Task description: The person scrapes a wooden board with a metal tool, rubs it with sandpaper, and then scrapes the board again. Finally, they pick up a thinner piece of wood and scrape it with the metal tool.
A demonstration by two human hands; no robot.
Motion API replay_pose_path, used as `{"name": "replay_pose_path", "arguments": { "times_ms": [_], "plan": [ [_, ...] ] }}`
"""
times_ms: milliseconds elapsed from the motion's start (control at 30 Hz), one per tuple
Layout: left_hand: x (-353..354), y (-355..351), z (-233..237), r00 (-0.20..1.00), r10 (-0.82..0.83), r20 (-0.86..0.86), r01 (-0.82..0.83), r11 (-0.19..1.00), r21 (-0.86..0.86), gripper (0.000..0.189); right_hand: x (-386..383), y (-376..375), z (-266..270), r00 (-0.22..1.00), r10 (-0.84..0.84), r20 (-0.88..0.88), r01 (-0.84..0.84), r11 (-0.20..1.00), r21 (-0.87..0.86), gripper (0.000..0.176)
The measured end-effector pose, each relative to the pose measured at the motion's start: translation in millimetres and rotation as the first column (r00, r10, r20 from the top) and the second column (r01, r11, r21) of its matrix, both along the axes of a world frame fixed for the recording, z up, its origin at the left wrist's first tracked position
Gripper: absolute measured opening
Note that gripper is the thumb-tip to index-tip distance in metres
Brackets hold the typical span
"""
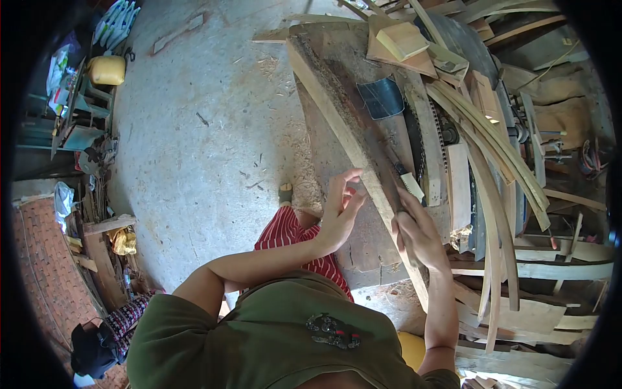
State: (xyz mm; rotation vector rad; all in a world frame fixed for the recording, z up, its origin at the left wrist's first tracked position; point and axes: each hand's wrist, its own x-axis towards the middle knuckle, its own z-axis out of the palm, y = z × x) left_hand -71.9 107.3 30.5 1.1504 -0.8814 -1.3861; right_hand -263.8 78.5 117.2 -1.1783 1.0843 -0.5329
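Observation:
A long, slightly curved wooden plank (330, 123) with a rough dark edge slants over the workbench (363, 246), its near end close to my body. My left hand (340, 214) is at the plank's left edge, fingers bent and apart, with the fingertips at the wood. On the other side, my right hand (422, 238) grips the plank, its fingers bent around the edge; part of that grip is hidden. Just beyond the right hand lies a tool with a cream-coloured, ridged end (411, 187). Farther up is a dark, curled sheet (381, 98), like sandpaper.
Wood blocks (402, 42) sit at the bench's far end. Long curved strips (492, 149) are piled at the right, some sticking out toward me. Concrete floor (207, 129) with shavings spreads left. A yellow jerrycan (107, 70) stands far left.

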Motion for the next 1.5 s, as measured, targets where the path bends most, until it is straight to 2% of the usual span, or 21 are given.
{"name": "replay_pose_path", "arguments": {
  "times_ms": [67,100,167,300,367,400,433,467,533,567,633,700,767,833,933,1033,1100,1200,1300,1367,1500],
  "plan": [
    [4,-9,25,0.957,-0.092,-0.277,0.091,0.996,-0.018,0.041,-10,-5,11,0.99,0.016,0.138,-0.032,0.993,0.117,0.052],
    [3,-14,37,0.956,-0.096,-0.278,0.095,0.995,-0.018,0.041,-12,-4,16,0.962,0.016,0.272,-0.081,0.97,0.23,0.053],
    [-4,-22,50,0.874,-0.181,-0.451,0.222,0.974,0.039,0.04,-13,-1,16,0.959,0.043,0.28,-0.113,0.964,0.24,0.054],
    [-17,-27,38,0.914,-0.021,-0.405,0.063,0.994,0.092,0.03,-2,11,8,0.946,-0.008,0.324,-0.08,0.963,0.256,0.055],
    [-18,-29,30,0.931,-0.031,-0.364,0.066,0.994,0.082,0.029,10,18,15,0.966,-0.07,-0.251,-0.004,0.959,-0.283,0.054],
    [-17,-29,26,0.946,-0.038,-0.322,0.065,0.995,0.074,0.028,10,9,4,0.864,-0.159,-0.477,-0.297,0.604,-0.739,0.056],
    [-16,-28,22,0.946,-0.04,-0.322,0.068,0.995,0.074,0.028,8,11,2,0.863,-0.161,-0.478,-0.296,0.605,-0.739,0.056],
    [-12,-25,20,0.992,-0.125,-0.023,0.123,0.99,-0.063,0.025,4,13,0,0.828,-0.134,-0.544,-0.331,0.666,-0.668,0.053],
    [-6,-12,3,0.825,-0.107,0.555,0.364,0.852,-0.376,0.024,-3,9,7,0.788,-0.071,-0.612,-0.333,0.787,-0.52,0.05],
    [-6,-14,0,0.824,-0.103,0.557,0.361,0.853,-0.376,0.024,-2,4,18,0.79,-0.069,-0.61,-0.334,0.785,-0.522,0.05],
    [-12,-17,-2,0.625,0.177,0.76,0.699,0.308,-0.646,0.03,2,-9,36,0.843,0.003,-0.538,-0.128,0.972,-0.195,0.048],
    [-25,-28,-1,0.571,0.234,0.787,0.744,0.258,-0.616,0.032,3,-23,33,0.845,0.026,-0.535,-0.201,0.941,-0.272,0.048],
    [-33,-38,-15,0.495,0.188,0.849,0.778,0.338,-0.529,0.033,17,-40,39,0.718,0.166,-0.676,-0.471,0.831,-0.295,0.049],
    [-33,-38,-23,0.521,0.221,0.825,0.755,0.331,-0.566,0.036,28,-50,40,0.654,0.185,-0.734,-0.521,0.813,-0.261,0.051],
    [-38,-42,-36,0.623,0.312,0.718,0.679,0.24,-0.694,0.044,35,-53,31,0.53,0.11,-0.841,-0.66,0.676,-0.327,0.065],
    [-44,-37,-48,0.666,0.213,0.715,0.652,0.3,-0.696,0.048,48,-47,13,0.436,-0.05,-0.898,-0.722,0.576,-0.383,0.069],
    [-51,-37,-56,0.653,0.192,0.733,0.668,0.311,-0.676,0.048,76,-71,6,0.459,-0.089,-0.884,-0.704,0.571,-0.423,0.072],
    [-49,-40,-57,0.563,0.393,0.727,0.7,0.241,-0.672,0.041,104,-100,4,0.476,-0.118,-0.871,-0.69,0.563,-0.454,0.075],
    [-50,-44,-60,0.624,0.454,0.636,0.624,0.201,-0.755,0.04,107,-103,7,0.409,-0.081,-0.909,-0.721,0.581,-0.376,0.072],
    [-53,-45,-65,0.627,0.409,0.663,0.644,0.207,-0.737,0.039,87,-87,1,0.576,-0.158,-0.802,-0.677,0.457,-0.577,0.069],
    [-55,-42,-63,0.583,0.328,0.743,0.704,0.252,-0.664,0.036,121,-102,13,0.495,-0.081,-0.865,-0.657,0.617,-0.434,0.066]
  ]
}}
